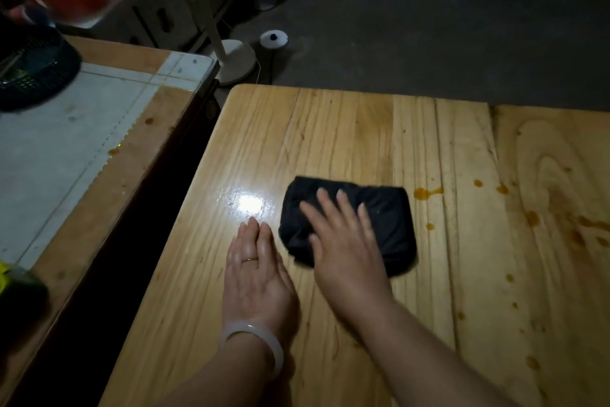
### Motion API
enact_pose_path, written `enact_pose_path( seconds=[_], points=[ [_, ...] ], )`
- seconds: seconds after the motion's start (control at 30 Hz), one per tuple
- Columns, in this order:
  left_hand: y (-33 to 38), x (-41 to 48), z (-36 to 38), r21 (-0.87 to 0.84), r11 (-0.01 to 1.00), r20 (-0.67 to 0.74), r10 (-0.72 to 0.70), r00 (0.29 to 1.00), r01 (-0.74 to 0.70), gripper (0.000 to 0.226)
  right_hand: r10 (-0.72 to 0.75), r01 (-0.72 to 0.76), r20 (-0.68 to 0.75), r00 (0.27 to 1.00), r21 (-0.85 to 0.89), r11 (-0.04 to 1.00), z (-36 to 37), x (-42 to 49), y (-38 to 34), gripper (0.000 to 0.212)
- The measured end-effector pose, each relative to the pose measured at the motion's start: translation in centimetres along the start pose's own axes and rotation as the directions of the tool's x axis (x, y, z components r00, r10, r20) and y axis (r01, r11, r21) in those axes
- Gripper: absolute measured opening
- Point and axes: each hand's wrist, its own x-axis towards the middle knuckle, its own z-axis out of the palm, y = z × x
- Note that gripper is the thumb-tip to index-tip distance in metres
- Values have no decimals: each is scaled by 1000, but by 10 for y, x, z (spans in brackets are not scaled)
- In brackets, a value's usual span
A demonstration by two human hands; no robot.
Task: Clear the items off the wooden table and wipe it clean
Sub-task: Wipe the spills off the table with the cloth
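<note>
Light pine plank surface (330,129) fills the centre and right of the head view. Folded black cloth pad (386,228) lies flat on it, just right of centre. Right hand (346,241) presses down on the cloth's left half, grip wide: fingers straight and spread, pointing to 11 o'clock, nothing pinched. Left hand (255,278) lies flat on the bare wood just beside the cloth at its 8 o'clock, grip wide too, fingers together and straight, pointing to 12 o'clock; thin gold ring (250,260) on one finger, pale translucent bangle (264,344) on the wrist. Bright wet glare patch (249,203) sits just ahead of the left fingertips, at the cloth's 9 o'clock. Amber liquid drops (425,192) start at the cloth's 2 o'clock, near its corner, and scatter down the right planks toward 4 o'clock. Second wooden surface with a white glass-covered sheet (66,149) stands at 9 o'clock, apart across a dark gap; dark mesh basket (33,70) rests on its far end. White round fan base (236,61) stands on the floor at 12 o'clock.
</note>
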Motion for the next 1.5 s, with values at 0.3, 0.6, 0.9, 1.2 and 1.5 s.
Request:
enact_pose_path(
  seconds=[0.3,0.6,0.9,1.2,1.5],
  points=[
    [1,2,-3,-34,999,42,-17,999,18,50,24,-24,-13,1000,8,1000,8,-36,5,52],
    [3,4,-4,-35,999,6,-17,1000,18,44,104,-103,43,994,-25,994,-18,82,37,51],
    [1,2,0,-53,998,14,-36,999,36,44,73,-73,-8,997,-14,997,-8,-8,26,51],
    [1,3,-3,-59,997,55,-44,998,47,47,13,-13,-3,1000,-22,1000,0,-69,35,51],
    [1,5,-1,-75,996,20,-44,999,46,43,89,-87,39,995,-41,995,-34,42,80,50]
  ],
)
